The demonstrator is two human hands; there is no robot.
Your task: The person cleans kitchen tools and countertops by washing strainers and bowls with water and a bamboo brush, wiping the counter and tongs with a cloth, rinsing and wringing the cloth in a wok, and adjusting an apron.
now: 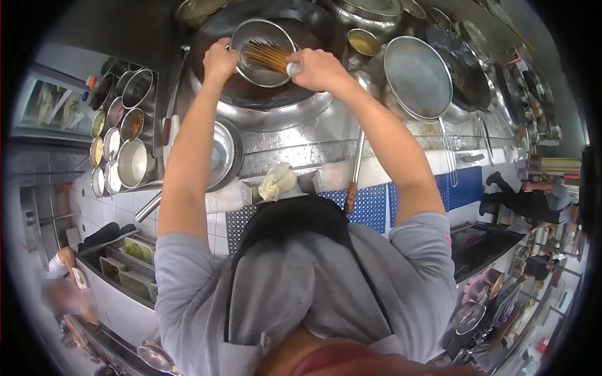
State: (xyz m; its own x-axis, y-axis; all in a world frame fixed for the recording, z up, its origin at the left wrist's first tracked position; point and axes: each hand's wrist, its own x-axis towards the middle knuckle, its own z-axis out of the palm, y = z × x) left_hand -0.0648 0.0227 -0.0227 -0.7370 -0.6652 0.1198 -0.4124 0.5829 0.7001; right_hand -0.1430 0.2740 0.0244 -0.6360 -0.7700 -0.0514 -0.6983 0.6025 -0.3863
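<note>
Over the large dark wok [320, 37], a round metal bowl [262, 32] is tilted so its inside faces me. My left hand [220, 61] is closed on the bowl's left rim. In my right hand [315, 69] is a bamboo wok brush [266, 55], gripped at its white-bound end. The brush's dark bristle tips reach inside the bowl. Whether they press on its wall I cannot tell. Part of the bowl's right edge is hidden behind the brush and my right hand.
Seasoning pots [133, 161] stand to the left. A large strainer [418, 78] lies right of the wok, near a small container of yellowish liquid [364, 42]. A crumpled cloth [276, 182] sits at the counter's front edge. Other people [533, 199] are at the far right and lower left.
</note>
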